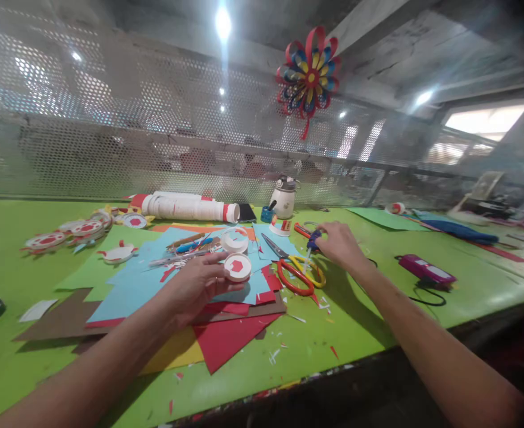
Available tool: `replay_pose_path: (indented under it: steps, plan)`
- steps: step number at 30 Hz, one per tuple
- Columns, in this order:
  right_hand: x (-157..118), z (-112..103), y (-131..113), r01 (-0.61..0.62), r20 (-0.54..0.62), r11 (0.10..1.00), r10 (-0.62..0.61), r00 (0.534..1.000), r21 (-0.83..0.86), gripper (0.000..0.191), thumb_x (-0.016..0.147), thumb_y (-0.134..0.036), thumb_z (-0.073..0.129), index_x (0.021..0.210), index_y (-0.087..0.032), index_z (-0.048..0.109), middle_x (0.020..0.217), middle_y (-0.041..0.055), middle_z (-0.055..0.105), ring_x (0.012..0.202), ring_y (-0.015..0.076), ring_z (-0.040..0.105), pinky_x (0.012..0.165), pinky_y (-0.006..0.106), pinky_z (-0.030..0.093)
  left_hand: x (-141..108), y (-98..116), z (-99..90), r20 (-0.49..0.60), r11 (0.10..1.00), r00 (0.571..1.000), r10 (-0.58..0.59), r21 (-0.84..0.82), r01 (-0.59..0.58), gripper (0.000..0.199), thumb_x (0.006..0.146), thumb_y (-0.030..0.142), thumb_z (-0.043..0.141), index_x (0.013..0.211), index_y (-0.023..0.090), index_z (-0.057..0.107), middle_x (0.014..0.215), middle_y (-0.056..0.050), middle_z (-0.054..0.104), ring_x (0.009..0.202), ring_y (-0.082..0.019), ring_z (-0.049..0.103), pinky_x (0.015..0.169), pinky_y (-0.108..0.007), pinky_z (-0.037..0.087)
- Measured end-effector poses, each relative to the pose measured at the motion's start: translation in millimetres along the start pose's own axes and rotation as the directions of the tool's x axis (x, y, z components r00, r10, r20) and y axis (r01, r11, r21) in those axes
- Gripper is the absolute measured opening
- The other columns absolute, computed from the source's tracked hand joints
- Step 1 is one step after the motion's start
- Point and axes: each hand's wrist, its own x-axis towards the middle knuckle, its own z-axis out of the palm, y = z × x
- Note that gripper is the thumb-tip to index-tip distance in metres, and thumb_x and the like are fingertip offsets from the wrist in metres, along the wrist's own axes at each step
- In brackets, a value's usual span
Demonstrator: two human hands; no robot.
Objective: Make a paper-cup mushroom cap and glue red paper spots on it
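My left hand point(199, 285) pinches a small round white paper piece point(237, 267) with a red hexagon on its face, above the stacked sheets. Out to the right, my right hand point(339, 242) closes its fingers on a dark blue tool point(314, 239); a whitish stick shows below it, like a small glue gun, though its shape is mostly hidden. Just under that hand lie scissors with red and yellow handles point(295, 278), blades toward the back left. A white paper ring point(234, 241) rests behind the held piece. Blue paper point(132, 294) tops the pile.
Several white and red paper discs point(45, 241) sit at the left. Behind the pile are a rolled paper tube point(185, 208) and a white bottle point(284, 199). A purple corded device point(426, 270) lies right. Above hangs a paper flower point(310, 77).
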Motion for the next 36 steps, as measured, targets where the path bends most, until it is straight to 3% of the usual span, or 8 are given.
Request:
replay_pose_path:
  steps: [3,5,8,16,21,26,36]
  plan:
    - [-23.5,-13.4,-47.1,0.202,0.018,0.967,-0.208,0.978,0.158,0.022,0.082,-0.017,0.057,0.101,-0.017,0.069,0.097,0.0048,0.069,0.081,0.0138,0.061,0.075,0.024,0.047,2.6,-3.9,-0.5,0.025,0.999,0.999,-0.032,-0.021,0.032,0.032,0.066,0.000,0.064,0.095,0.014,0.065,0.092,-0.007,0.071,0.085,-0.024,0.070,0.089,-0.041,0.053]
    - [-38.4,-15.6,-73.1,0.448,-0.001,0.812,-0.483,0.876,0.373,0.012,0.080,-0.016,0.061,0.087,-0.014,0.071,0.082,0.0043,0.068,0.070,0.0123,0.058,0.067,0.024,0.046,3.6,-5.1,-0.8,0.036,0.999,0.999,-0.037,-0.005,0.037,0.031,0.066,0.000,0.064,0.093,0.014,0.065,0.092,-0.006,0.071,0.085,-0.023,0.070,0.089,-0.040,0.052]
    - [-49.8,-8.4,-93.6,0.604,-0.058,0.691,-0.638,0.768,0.397,0.008,0.078,-0.010,0.063,0.075,-0.013,0.070,0.071,0.0035,0.063,0.068,0.0132,0.054,0.065,0.026,0.042,3.9,-5.6,-0.2,0.046,0.999,0.998,-0.037,0.018,0.037,0.032,0.067,0.000,0.064,0.096,0.013,0.065,0.095,-0.008,0.071,0.084,-0.022,0.069,0.088,-0.039,0.052]
    - [-48.5,21.7,-88.2,0.692,-0.022,0.664,-0.717,0.697,0.282,0.016,0.082,-0.009,0.057,0.076,-0.011,0.071,0.073,0.0061,0.059,0.074,0.0167,0.051,0.066,0.029,0.038,3.4,-14.0,9.4,0.024,0.985,0.986,-0.167,-0.037,0.168,0.046,0.065,-0.003,0.064,0.109,0.010,0.059,0.098,-0.015,0.070,0.085,-0.024,0.069,0.087,-0.041,0.051]
    - [-56.1,22.2,-89.1,0.740,0.042,0.639,-0.762,0.646,0.209,0.018,0.087,-0.015,0.053,0.083,-0.011,0.069,0.079,0.0087,0.058,0.080,0.0196,0.048,0.071,0.032,0.037,1.9,-16.6,11.4,0.078,0.981,0.979,-0.190,-0.015,0.192,0.042,0.069,0.000,0.064,0.110,0.009,0.058,0.097,-0.015,0.070,0.079,-0.021,0.069,0.089,-0.040,0.049]
    - [-59.2,21.2,-93.0,0.815,0.096,0.569,-0.822,0.561,0.108,0.019,0.087,-0.017,0.053,0.071,-0.015,0.064,0.077,0.0073,0.056,0.077,0.0193,0.045,0.066,0.033,0.032,-1.3,-15.0,14.0,0.077,0.981,0.978,-0.192,-0.014,0.193,0.046,0.066,0.005,0.070,0.110,0.009,0.059,0.089,-0.013,0.070,0.078,-0.021,0.068,0.087,-0.039,0.048]
    - [-64.0,25.9,-97.2,0.867,0.137,0.498,-0.858,0.495,-0.014,0.021,0.088,-0.015,0.052,0.069,-0.015,0.061,0.073,0.0072,0.056,0.073,0.0202,0.042,0.063,0.035,0.026,-2.1,-14.1,16.5,0.091,0.985,0.982,-0.167,-0.024,0.170,0.039,0.059,0.010,0.077,0.094,0.009,0.062,0.082,-0.011,0.069,0.080,-0.022,0.067,0.080,-0.035,0.049]
